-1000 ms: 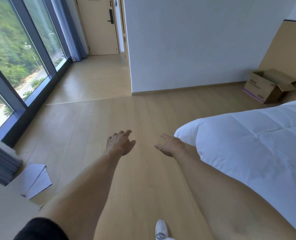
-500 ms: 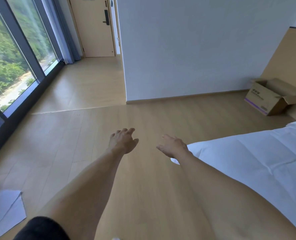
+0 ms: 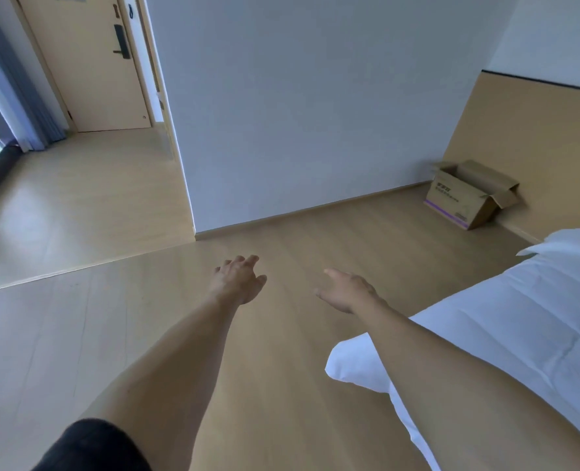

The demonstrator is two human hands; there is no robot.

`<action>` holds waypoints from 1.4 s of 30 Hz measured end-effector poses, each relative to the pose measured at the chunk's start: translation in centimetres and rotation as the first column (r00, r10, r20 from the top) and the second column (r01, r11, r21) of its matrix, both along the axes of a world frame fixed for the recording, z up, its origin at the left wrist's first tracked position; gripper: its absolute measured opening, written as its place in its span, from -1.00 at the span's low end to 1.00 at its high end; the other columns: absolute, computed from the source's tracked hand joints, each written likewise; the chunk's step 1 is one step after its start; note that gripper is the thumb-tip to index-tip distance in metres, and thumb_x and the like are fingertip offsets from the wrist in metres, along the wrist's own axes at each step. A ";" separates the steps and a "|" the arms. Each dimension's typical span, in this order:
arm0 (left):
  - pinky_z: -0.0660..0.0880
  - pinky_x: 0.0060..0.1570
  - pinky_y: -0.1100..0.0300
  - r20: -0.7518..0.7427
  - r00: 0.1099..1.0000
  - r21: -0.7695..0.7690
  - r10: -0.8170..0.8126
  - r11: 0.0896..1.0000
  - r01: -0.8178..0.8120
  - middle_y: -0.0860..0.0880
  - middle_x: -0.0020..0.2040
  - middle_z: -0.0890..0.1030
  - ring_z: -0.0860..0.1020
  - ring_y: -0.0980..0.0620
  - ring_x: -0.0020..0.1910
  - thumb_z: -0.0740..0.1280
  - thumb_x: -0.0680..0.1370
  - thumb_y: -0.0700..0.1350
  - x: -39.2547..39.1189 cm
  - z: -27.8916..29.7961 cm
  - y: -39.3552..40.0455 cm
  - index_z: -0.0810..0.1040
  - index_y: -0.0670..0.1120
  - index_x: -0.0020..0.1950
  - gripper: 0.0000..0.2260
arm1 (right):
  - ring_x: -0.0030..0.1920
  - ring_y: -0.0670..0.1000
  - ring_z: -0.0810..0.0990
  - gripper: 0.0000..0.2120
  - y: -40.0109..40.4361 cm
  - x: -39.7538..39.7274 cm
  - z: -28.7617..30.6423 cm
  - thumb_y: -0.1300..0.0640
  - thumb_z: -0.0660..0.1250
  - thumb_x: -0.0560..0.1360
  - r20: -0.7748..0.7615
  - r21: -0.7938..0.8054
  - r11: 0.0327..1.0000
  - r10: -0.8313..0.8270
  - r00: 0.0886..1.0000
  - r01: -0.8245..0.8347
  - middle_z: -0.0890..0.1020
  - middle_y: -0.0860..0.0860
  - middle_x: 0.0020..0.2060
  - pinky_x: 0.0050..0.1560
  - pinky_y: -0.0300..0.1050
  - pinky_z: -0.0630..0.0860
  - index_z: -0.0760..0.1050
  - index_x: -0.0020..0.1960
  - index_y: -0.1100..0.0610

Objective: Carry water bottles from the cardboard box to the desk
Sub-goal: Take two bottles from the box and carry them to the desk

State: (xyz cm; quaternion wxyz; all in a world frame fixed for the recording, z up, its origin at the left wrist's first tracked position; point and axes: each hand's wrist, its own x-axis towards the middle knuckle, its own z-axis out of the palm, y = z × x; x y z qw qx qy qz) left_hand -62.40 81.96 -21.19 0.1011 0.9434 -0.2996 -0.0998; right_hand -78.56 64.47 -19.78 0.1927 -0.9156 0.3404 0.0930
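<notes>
Both arms out over the wood floor [image 3: 118,334]. Left hand [image 3: 239,279] empty, fingers loosely curled; right hand [image 3: 346,291] empty, fingers relaxed. Cardboard box [image 3: 470,193] far right by the wall, flaps open (contents probably hidden from here). White bed [image 3: 526,321] right.

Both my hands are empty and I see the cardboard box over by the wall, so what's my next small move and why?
Probably keep walking toward the open cardboard box on the floor at the far right, passing the bed corner. Your left hand and right hand are both out in front, relaxed and holding nothing, and the box is well beyond them. No bottles show from this angle.
</notes>
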 end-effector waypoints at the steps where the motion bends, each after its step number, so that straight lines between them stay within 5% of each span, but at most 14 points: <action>1: 0.30 0.34 -0.02 0.001 1.000 -0.001 -0.005 1.000 0.005 -0.07 0.47 0.41 0.37 -0.15 0.41 0.20 0.61 0.14 2.0 0.2 -0.6 0.27 0.08 0.56 -0.49 | 0.46 0.15 0.36 -0.33 -0.4 1.6 0.5 -0.30 0.23 0.51 0.004 -0.005 1.000 -0.015 1.000 0.015 0.39 0.05 0.48 0.37 0.04 0.36 0.20 0.56 -0.12; 14: 0.31 0.34 -0.03 -0.065 0.979 -0.017 -0.196 0.981 0.195 -0.06 0.43 0.44 0.38 -0.14 0.40 0.19 0.61 0.15 14.6 -1.8 -12.6 0.28 0.12 0.55 -0.51 | 0.45 0.13 0.38 -0.33 -9.0 13.1 -0.6 -0.28 0.26 0.53 0.007 -0.035 0.989 -0.147 0.989 0.147 0.39 0.06 0.48 0.38 0.01 0.38 0.23 0.56 -0.08; 29: 0.32 0.35 -0.04 0.034 0.969 0.057 -0.244 0.969 0.242 -0.05 0.45 0.41 0.37 -0.14 0.41 0.19 0.62 0.13 32.8 0.5 -34.8 0.26 0.12 0.55 -0.51 | 0.39 0.15 0.44 -0.38 -31.6 29.4 -2.5 -0.25 0.25 0.52 0.004 -0.014 0.976 -0.216 0.976 0.216 0.46 0.11 0.40 0.35 0.02 0.43 0.27 0.52 -0.10; 42: 0.35 0.33 -0.04 0.008 0.880 0.083 -0.475 0.877 0.473 -0.06 0.45 0.41 0.40 -0.14 0.38 0.17 0.63 0.14 37.5 -1.2 -55.2 0.26 0.12 0.55 -0.51 | 0.41 0.16 0.42 -0.35 -46.6 31.7 -3.7 -0.28 0.25 0.53 -0.022 0.006 0.912 -0.409 0.912 0.410 0.43 0.12 0.41 0.35 0.02 0.40 0.23 0.54 -0.08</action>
